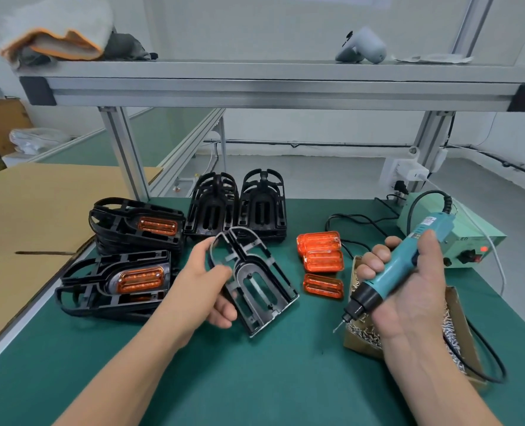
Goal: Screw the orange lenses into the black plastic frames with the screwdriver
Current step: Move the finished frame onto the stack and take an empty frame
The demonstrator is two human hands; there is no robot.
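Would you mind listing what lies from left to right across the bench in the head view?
Cardboard sheet, finished frames, left hand holding an empty black frame, loose orange lenses, screwdriver in the right hand, green power box.

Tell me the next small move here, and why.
Probably lay the black frame flat on the green mat and take a loose orange lens with the left hand. The frame it grips has an empty slot, the right hand is busy gripping the screwdriver, and three lenses lie just beside the frame.
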